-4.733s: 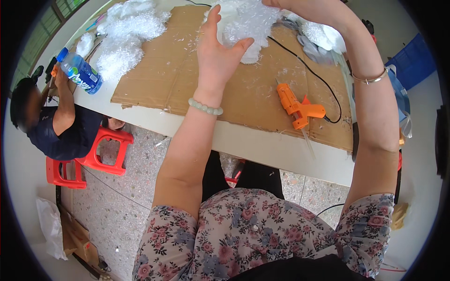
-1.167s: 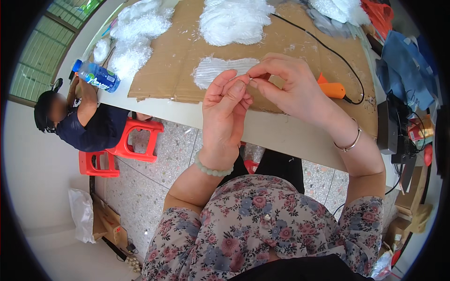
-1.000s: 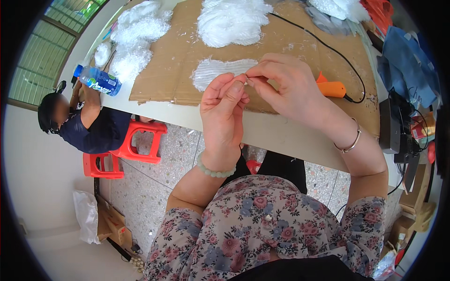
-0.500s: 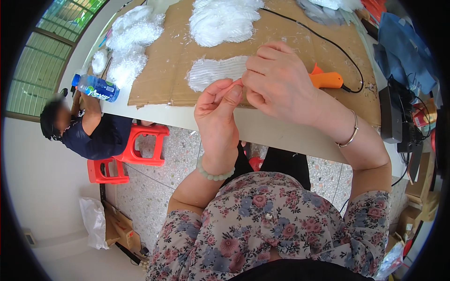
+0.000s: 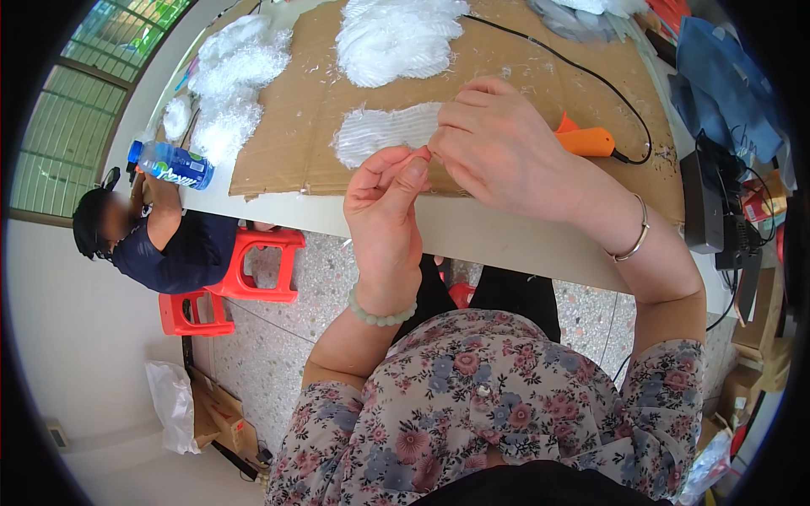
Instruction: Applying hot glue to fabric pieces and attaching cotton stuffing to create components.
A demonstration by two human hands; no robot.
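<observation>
My left hand (image 5: 384, 202) and my right hand (image 5: 504, 150) meet at their fingertips above the near edge of the table. Both are closed in a pinch; whatever lies between the fingers is too small to make out. Just beyond them a flat white ribbed fibrous piece (image 5: 375, 133) rests on the brown cardboard (image 5: 287, 160), partly covered by my right hand. Farther back lies a thick pile of similar white ribbed pieces (image 5: 396, 42). To the right of my right hand, an orange glue gun (image 5: 588, 141) lies on the cardboard, its black cord running behind it.
Fluffy white fibre (image 5: 236, 80) is heaped at the left, near a blue-labelled bottle (image 5: 171, 164). Another person (image 5: 181, 253) sits at the table's left side on a red stool (image 5: 261, 266). Black boxes (image 5: 704, 202) with cables stand at the right edge, beside blue fabric (image 5: 726, 84).
Both hands have shifted very slightly left, still pinched together at the fingertips. The white pieces and the glue gun stay in place on the cardboard.
</observation>
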